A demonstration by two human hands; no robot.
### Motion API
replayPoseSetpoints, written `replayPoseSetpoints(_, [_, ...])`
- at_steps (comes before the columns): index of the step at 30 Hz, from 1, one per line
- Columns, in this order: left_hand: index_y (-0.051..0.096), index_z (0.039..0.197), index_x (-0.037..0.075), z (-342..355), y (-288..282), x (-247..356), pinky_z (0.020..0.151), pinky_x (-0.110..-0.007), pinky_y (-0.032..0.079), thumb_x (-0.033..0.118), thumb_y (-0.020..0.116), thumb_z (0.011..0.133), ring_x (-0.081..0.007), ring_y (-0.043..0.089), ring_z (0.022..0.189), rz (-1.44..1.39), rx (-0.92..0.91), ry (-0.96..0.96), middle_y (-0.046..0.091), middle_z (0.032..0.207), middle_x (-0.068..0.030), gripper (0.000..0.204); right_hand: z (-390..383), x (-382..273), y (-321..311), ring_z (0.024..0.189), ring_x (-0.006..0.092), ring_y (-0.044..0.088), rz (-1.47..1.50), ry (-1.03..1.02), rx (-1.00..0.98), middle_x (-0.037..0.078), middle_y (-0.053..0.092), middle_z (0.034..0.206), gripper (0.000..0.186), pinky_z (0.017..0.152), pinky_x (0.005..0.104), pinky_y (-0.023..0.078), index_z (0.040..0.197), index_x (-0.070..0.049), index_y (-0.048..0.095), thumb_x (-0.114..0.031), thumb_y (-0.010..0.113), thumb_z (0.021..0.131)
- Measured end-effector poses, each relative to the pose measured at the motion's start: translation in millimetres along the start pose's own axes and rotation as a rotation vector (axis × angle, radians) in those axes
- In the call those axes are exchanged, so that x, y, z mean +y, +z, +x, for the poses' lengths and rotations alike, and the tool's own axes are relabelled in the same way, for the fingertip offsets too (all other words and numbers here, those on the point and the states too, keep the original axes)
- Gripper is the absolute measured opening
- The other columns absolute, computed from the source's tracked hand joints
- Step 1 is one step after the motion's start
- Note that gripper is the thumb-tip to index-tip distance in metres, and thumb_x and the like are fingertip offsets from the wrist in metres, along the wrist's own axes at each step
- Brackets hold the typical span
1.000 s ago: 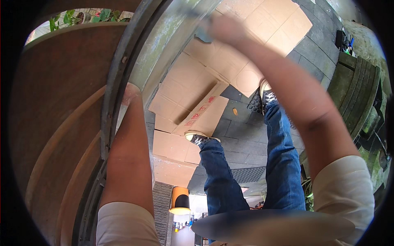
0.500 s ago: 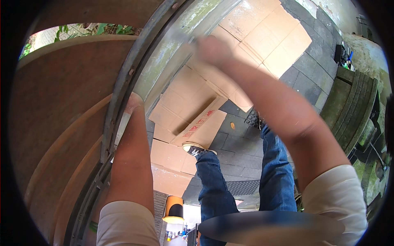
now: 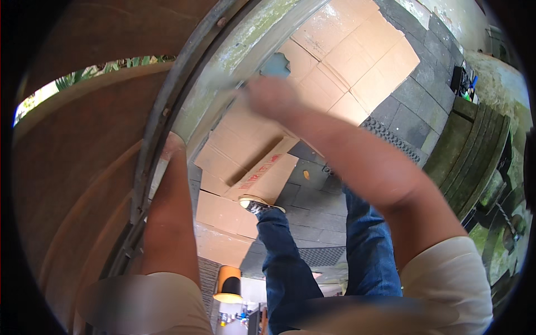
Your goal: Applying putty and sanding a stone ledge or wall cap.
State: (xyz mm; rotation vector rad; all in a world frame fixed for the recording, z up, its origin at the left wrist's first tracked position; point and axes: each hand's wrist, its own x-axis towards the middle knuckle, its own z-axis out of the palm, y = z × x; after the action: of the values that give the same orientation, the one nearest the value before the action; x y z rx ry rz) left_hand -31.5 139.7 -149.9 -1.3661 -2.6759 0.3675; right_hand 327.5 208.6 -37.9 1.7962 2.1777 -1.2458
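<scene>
Right grip (image 3: 272, 97) clamped on blurred tool (image 3: 228, 84); left grip (image 3: 175, 144) unclear; black box (image 3: 459, 78): blue item (image 3: 474, 82).

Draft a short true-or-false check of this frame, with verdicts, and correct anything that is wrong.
1. The left hand is beside the dark curved frame. True.
2. The two hands are clasped together. False: they are apart, with the right hand farther up the picture, near the pale, green-stained ledge.
3. The right hand is blurred. True; what its fingers hold cannot be made out.
4. The person wears shorts. False: the person wears blue jeans.
5. Flattened cardboard covers part of the grey paving. True.
6. The person is barefoot. False: a dark shoe with a pale toe shows on the left foot.
</scene>
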Motion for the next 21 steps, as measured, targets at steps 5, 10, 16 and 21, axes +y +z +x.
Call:
replayPoseSetpoints(5, [0.065,0.113,0.000,9,-9,-7,0.092,-0.042,0.049,0.022,0.046,0.094,-0.0352,0.064,0.102,0.188,0.485,0.368,0.065,0.112,-0.0215,0.035,4,121,-99,0.084,0.0346,0.068,-0.233,0.251,0.388,0.019,0.069,0.087,0.061,0.077,0.0449,0.054,0.095,-0.003,0.069,-0.058,0.042,0.093])
replayPoseSetpoints(10, [0.046,0.136,0.001,10,-17,-7,0.112,-0.041,0.027,0.036,0.034,0.100,-0.0367,0.040,0.132,-0.072,0.000,0.009,0.042,0.143,-0.0220,0.052,14,116,-132,0.086,0.0344,0.067,-0.311,0.030,0.142,0.020,0.069,0.090,0.060,0.079,0.0441,0.052,0.105,-0.004,0.067,-0.059,0.049,0.090])
replayPoseSetpoints(16, [0.045,0.138,0.001,-5,-44,6,0.112,-0.043,0.026,0.039,0.031,0.100,-0.0375,0.038,0.133,-0.266,0.068,-0.038,0.040,0.145,-0.0219,0.055,38,74,-209,0.133,0.0350,0.040,-0.218,0.413,-0.335,0.025,0.037,0.145,0.053,0.111,0.0452,0.032,0.124,-0.001,0.056,-0.042,0.056,0.089])
replayPoseSetpoints(21, [0.046,0.137,0.001,-9,-49,9,0.112,-0.044,0.026,0.038,0.032,0.100,-0.0383,0.039,0.133,-0.393,0.052,-0.050,0.040,0.145,-0.0218,0.054,6,52,-75,0.094,0.0349,0.063,-0.372,-0.394,-0.237,0.016,0.068,0.098,0.030,0.084,0.0428,0.051,0.112,-0.022,0.067,-0.035,0.060,0.087])
